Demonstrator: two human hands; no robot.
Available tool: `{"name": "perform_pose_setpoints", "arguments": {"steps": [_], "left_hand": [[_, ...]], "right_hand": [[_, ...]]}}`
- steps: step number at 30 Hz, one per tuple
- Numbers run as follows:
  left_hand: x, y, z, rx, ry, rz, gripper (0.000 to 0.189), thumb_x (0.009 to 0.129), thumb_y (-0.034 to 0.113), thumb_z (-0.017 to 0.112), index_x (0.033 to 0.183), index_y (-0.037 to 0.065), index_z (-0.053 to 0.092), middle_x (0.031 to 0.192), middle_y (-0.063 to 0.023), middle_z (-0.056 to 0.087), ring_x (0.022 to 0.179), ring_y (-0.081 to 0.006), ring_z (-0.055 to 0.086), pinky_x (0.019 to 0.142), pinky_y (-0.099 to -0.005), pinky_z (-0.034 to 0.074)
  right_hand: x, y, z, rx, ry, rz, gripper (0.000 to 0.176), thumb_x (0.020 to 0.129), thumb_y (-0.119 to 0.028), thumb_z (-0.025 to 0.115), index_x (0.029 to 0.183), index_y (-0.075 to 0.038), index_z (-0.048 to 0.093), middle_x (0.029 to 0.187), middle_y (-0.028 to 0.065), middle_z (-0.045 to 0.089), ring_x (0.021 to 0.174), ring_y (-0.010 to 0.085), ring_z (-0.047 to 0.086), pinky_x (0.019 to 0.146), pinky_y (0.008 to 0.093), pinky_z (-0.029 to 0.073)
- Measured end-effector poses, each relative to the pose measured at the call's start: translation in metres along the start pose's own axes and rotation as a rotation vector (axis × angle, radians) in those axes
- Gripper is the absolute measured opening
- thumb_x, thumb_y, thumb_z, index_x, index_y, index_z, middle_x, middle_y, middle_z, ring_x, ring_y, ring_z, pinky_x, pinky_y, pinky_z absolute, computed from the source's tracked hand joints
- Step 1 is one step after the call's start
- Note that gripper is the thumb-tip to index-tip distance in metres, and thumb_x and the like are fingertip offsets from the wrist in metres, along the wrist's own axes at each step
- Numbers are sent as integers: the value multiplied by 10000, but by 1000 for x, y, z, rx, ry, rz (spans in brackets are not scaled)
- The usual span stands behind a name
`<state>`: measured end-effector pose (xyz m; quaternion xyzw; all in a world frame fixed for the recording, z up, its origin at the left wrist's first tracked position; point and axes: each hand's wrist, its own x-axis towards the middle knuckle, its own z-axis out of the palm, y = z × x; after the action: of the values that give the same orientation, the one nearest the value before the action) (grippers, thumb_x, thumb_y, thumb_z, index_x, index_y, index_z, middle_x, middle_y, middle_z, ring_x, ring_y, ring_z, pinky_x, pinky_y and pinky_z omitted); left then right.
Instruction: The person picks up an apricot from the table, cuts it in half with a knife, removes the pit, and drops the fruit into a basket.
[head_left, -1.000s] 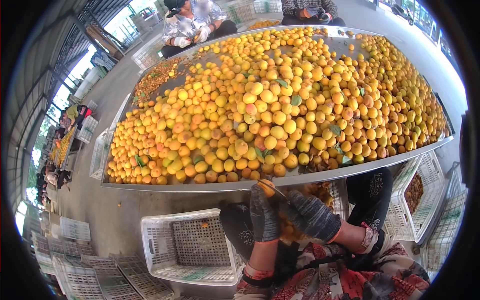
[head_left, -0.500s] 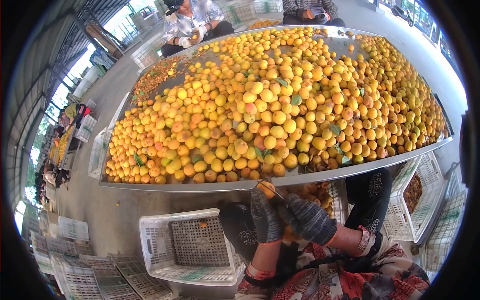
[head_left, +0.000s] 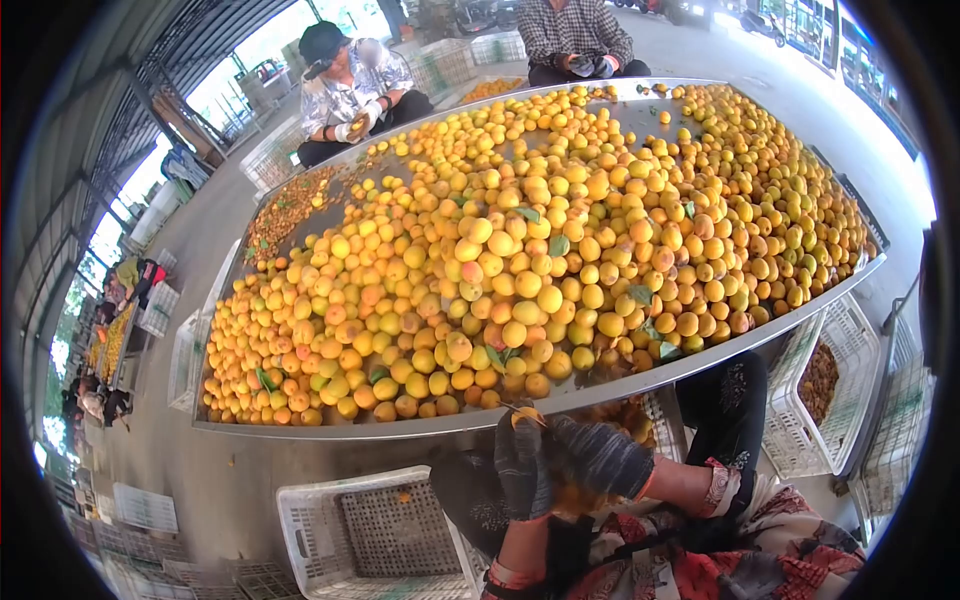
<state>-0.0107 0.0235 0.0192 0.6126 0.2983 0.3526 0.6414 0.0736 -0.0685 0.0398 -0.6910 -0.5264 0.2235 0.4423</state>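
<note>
Just below the table's near edge, my left hand (head_left: pixel 522 468) wears a dark grey knit glove and is closed on an orange apricot (head_left: pixel 529 415), held at the fingertips. Close on its right is my right hand (head_left: pixel 606 455), in a similar glove, with its fingers curled toward the fruit. Whatever that hand grips is hidden behind the fingers. In front of both hands, a metal-edged table (head_left: pixel 420 428) carries a wide heap of yellow-orange apricots (head_left: pixel 500 265) with some green leaves. Below the hands, orange fruit pieces (head_left: pixel 628 420) lie in a partly hidden crate.
A white plastic crate (head_left: pixel 300 525) stands at my left with a small orange piece inside. Another crate (head_left: pixel 790 440) at the right holds brownish-orange pieces. Two people sit across the table, one with gloved hands (head_left: pixel 358 128) on a fruit. More crates (head_left: pixel 145 508) lie far left.
The view has shifted, so the table sits lower in it. My right hand has turned and closed in toward the apricot. A thin tool seen between my hands earlier is no longer distinct.
</note>
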Motion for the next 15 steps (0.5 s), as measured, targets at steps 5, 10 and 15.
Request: {"name": "perform_pose_setpoints", "arguments": {"steps": [5,10,15], "left_hand": [[5,-2,6,109,71,-8,232,925,217,429,978,17,533,794,6,516,715,-59,435,643,-200,368],[8,-6,7,-29,138,8,279,912,250,440,897,-4,553,810,-49,559,740,-130,495,664,-272,407],[9,6,1,195,66,3,281,914,230,418,889,-8,566,798,-65,579,737,-133,519,688,-259,416]], "right_hand": [[-7,14,6,-352,-110,-118,488,825,-124,449,1260,63,332,1163,204,482,957,232,563,737,296,488],[-2,1,4,-448,-228,27,503,807,-145,466,1241,82,350,1158,224,472,942,217,570,722,287,493],[-2,-3,-1,-480,-162,-90,435,855,-164,450,1239,29,384,1157,129,492,1031,167,515,826,247,450]]}}
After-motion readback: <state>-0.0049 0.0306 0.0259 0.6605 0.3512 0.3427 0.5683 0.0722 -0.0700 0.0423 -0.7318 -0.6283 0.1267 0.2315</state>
